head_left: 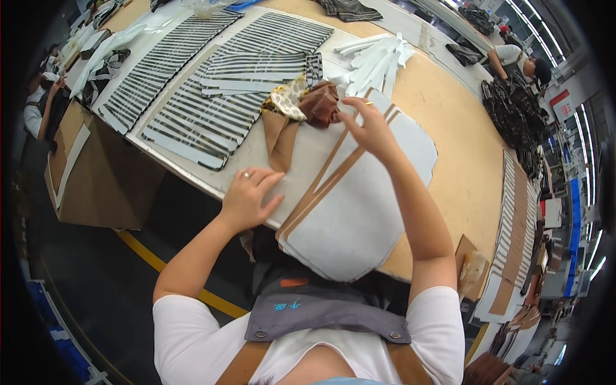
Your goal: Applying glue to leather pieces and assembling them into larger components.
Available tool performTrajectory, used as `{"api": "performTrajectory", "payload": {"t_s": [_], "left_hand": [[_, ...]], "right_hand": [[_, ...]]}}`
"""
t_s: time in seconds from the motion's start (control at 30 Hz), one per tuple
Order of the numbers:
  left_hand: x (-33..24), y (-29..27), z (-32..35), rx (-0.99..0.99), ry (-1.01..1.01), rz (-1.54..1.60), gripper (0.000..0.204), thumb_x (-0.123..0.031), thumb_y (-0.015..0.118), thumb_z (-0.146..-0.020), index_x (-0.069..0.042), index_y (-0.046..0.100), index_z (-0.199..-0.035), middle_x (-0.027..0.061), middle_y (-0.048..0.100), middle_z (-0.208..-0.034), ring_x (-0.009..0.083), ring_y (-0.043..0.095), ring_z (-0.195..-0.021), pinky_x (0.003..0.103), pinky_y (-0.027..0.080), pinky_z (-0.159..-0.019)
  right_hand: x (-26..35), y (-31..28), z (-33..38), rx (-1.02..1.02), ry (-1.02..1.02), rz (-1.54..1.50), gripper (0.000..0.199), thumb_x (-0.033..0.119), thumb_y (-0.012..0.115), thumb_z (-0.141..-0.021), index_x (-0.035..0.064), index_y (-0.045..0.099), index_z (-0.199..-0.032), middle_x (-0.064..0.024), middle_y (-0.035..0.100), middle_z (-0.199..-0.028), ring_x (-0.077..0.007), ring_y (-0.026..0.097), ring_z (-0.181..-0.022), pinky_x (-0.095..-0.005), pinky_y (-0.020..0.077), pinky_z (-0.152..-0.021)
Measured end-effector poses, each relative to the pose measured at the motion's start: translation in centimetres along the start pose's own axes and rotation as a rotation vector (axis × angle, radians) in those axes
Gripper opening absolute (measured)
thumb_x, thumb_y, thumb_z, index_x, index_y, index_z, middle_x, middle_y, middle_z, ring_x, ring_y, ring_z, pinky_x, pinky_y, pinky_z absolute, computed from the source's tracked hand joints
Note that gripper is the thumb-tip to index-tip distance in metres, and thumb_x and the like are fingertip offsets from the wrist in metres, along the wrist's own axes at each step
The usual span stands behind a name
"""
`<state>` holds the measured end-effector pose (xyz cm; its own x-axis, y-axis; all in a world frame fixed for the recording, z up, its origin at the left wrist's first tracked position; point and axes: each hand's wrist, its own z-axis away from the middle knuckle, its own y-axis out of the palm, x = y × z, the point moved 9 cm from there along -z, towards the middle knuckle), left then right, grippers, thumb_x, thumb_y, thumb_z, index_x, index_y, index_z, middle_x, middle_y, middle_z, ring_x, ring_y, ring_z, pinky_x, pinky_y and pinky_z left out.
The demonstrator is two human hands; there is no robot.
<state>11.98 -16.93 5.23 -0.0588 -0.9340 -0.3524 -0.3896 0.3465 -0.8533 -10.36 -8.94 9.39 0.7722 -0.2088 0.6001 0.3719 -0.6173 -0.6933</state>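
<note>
Striped panels: two big sheets of black-and-white striped pieces [192, 96] lying flat across the far left of the bench [462, 160], side by side.
White strips: a loose fan of white strips [375, 61] near the far edge, just right of the stripes.
Fabric bundle: patterned cream cloth [289, 96] touching a crumpled brown piece [321, 102], a tan paper cone [279, 131] tucked beneath.
Dark pile: black garments [513, 115] heaped at the right end.
Co-worker right: a person in a white top [513, 58] bent over beyond that heap.
Co-worker left: another person [42, 102] at the far left edge.
Floor: dark, with a yellow line [144, 253] running under the bench.
</note>
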Motion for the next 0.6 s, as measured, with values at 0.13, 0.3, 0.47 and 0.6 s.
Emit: {"api": "performTrajectory", "payload": {"t_s": [0.13,0.3,0.47,0.6], "left_hand": [[-0.2,0.1,0.2,0.104,-0.017,0.008,0.047,-0.030,0.065,-0.074,-0.007,0.055,-0.113,0.0061,0.054,-0.106,0.0228,0.050,-0.096,0.036,0.036,-0.083],[0.8,0.5,-0.2,0.225,-0.058,0.061,0.049,-0.038,0.065,-0.072,-0.010,0.057,-0.112,0.0038,0.054,-0.107,0.0185,0.049,-0.097,0.034,0.035,-0.083],[1.8,0.2,-0.9,0.209,-0.080,0.123,0.047,-0.038,0.065,-0.071,-0.012,0.059,-0.109,0.0012,0.055,-0.107,0.0161,0.050,-0.097,0.032,0.034,-0.084],[2.6,1.1,-0.7,0.262,-0.073,0.296,0.047,-0.034,0.064,-0.072,-0.011,0.056,-0.111,0.0017,0.055,-0.112,0.0160,0.050,-0.102,0.035,0.033,-0.087]], "right_hand": [[2.0,6.8,-4.2,0.079,-0.193,0.064,0.044,0.030,0.063,-0.079,0.0041,0.053,-0.113,-0.0163,0.052,-0.120,-0.0324,0.045,-0.114,-0.0431,0.0338,-0.098],[3.1,12.5,-7.9,0.399,-0.356,0.270,0.036,0.035,0.059,-0.080,0.0094,0.056,-0.105,-0.0067,0.060,-0.097,-0.0235,0.051,-0.106,-0.0481,0.0217,-0.105],[0.2,12.2,-6.4,0.793,-0.167,0.305,0.023,0.030,0.058,-0.082,0.0070,0.060,-0.079,-0.0087,0.060,-0.074,-0.0270,0.058,-0.080,-0.0381,0.0422,-0.083],[-4.0,8.4,-7.8,0.886,0.355,0.245,0.031,0.035,0.059,-0.082,0.0037,0.062,-0.080,-0.0129,0.062,-0.071,-0.0297,0.059,-0.069,-0.0380,0.0466,-0.064]]}}
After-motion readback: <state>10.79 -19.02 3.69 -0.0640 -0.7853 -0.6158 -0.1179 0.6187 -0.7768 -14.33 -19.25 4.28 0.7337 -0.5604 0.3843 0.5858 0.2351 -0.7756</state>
